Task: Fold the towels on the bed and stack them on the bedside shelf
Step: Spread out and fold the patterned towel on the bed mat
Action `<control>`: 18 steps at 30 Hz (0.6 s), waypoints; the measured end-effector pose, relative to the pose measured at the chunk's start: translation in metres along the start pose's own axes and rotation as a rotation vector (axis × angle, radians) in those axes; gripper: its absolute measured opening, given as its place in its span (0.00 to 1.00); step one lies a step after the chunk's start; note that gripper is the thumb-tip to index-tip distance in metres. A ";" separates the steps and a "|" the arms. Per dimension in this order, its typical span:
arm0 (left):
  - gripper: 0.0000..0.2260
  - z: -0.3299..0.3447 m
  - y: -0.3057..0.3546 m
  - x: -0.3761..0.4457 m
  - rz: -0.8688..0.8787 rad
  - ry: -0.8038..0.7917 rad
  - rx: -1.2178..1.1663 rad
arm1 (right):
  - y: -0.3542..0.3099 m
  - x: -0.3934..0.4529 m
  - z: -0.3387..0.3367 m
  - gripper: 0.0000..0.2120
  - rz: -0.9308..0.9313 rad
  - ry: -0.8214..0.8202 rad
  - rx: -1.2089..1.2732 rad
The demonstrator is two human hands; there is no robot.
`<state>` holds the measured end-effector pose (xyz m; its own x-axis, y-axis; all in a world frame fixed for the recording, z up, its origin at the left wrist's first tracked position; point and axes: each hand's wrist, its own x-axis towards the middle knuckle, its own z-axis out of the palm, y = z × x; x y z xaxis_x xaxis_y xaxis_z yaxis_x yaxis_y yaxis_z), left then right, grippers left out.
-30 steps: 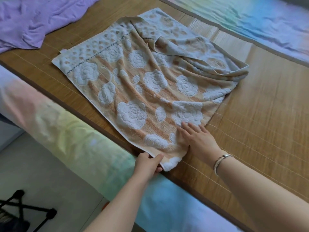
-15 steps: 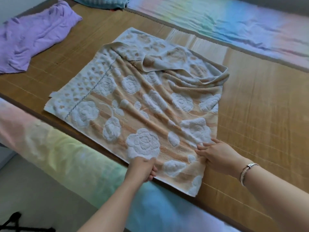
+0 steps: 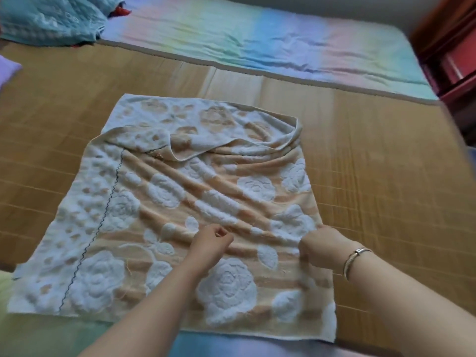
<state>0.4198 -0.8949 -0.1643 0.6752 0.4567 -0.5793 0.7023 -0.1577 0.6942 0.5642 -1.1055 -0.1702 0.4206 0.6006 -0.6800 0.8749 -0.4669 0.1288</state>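
The peach towel (image 3: pixel 180 202) with white roses lies spread on the bamboo mat (image 3: pixel 373 163) covering the bed, its far edge folded back over itself and its near edge reaching the mat's border. The left hand (image 3: pixel 210 242) pinches a wrinkle near the towel's middle, fingers curled. The right hand (image 3: pixel 320 244), with a bracelet (image 3: pixel 356 261) on its wrist, grips the towel's right edge; its fingertips are hidden. A teal towel (image 3: pixel 51 19) lies far left, cut off by the frame.

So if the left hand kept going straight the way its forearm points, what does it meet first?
Probably the ridges of the floral towel just beyond the left hand, then its turned-over flap. Height above the cloth is unclear.
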 end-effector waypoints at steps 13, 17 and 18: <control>0.06 -0.095 -0.002 0.115 0.204 0.154 0.106 | -0.064 0.122 -0.104 0.09 0.133 0.558 0.511; 0.10 -0.156 0.000 0.165 0.297 0.221 0.207 | -0.091 0.185 -0.156 0.10 0.194 0.568 1.085; 0.12 -0.174 0.000 0.179 0.304 0.236 0.224 | -0.100 0.202 -0.172 0.10 0.165 0.544 1.247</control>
<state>0.5012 -0.6607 -0.1930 0.8067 0.5436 -0.2317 0.5291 -0.4898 0.6929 0.6027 -0.8259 -0.1958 0.7915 0.5230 -0.3162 0.1330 -0.6524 -0.7461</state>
